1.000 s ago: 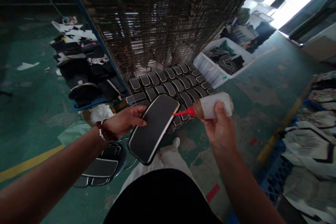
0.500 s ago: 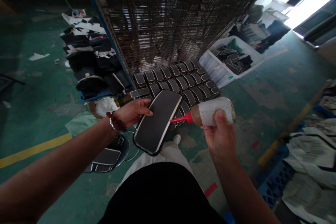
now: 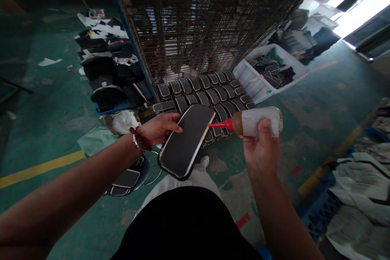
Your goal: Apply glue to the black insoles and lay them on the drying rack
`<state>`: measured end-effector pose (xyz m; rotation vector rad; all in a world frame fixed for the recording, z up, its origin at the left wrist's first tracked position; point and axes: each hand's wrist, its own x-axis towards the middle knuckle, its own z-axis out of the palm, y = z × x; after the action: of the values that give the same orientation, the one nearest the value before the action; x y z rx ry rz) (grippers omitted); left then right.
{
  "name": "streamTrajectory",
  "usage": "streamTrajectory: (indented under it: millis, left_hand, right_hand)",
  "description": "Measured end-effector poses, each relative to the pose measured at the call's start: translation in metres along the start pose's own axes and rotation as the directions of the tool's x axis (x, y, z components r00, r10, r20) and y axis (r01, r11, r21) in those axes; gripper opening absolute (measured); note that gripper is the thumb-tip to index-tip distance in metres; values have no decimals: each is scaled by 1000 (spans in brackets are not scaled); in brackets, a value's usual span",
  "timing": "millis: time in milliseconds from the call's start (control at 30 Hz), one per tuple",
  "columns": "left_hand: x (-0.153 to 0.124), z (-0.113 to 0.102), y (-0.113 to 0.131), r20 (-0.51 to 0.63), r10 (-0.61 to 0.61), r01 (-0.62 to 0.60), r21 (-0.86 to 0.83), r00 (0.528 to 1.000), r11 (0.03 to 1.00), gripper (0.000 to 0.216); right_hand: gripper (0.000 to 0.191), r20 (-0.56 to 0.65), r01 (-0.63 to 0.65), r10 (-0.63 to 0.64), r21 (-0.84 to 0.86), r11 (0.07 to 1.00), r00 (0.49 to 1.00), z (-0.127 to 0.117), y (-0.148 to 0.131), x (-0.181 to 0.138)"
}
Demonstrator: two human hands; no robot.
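The left hand (image 3: 158,128) has its grip pinched on the left edge of a dark pad (image 3: 186,142), thumb on its face. The pad is held up, tilted, nearer than the stacked pads (image 3: 202,97) and bin (image 3: 254,85). The right hand (image 3: 262,152) has its grip wrapped around a bottle (image 3: 251,120), red nozzle (image 3: 224,124) at the pad's pale right edge

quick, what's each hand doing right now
Left hand: closed on the edge of a dark panel, thumb on its face.
Right hand: closed around a bottle, red nozzle at the panel's pale rim.
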<state>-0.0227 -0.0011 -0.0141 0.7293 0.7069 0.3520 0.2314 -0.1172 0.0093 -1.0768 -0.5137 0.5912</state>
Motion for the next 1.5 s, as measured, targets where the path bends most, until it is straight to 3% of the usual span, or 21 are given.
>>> streamTrajectory:
  millis: [367,667,933,1167,1500]
  left_hand:
    - [5,0,0,-70,8,-10,-33,998,999,42]
    - [9,1,3,-166,-23,10,-80,986,997,43]
    - [11,0,6,-248,-52,10,-168,967,986,47]
    - [13,-9,5,-329,-90,-24,-327,940,945,48]
    - [10,1,-5,-411,-149,-90,-509,899,856,52]
  right_hand:
    - [29,75,-22,26,-54,998,997,-5,-1,-27]
    - [43,118,-40,42,-21,999,992,-9,-3,-43]
    - [33,233,-42,37,17,999,972,-14,-4,-49]
    - [38,131,-23,25,-20,1000,991,-11,-2,-51]
    - [33,37,36,-37,26,999,999,-9,3,-42]
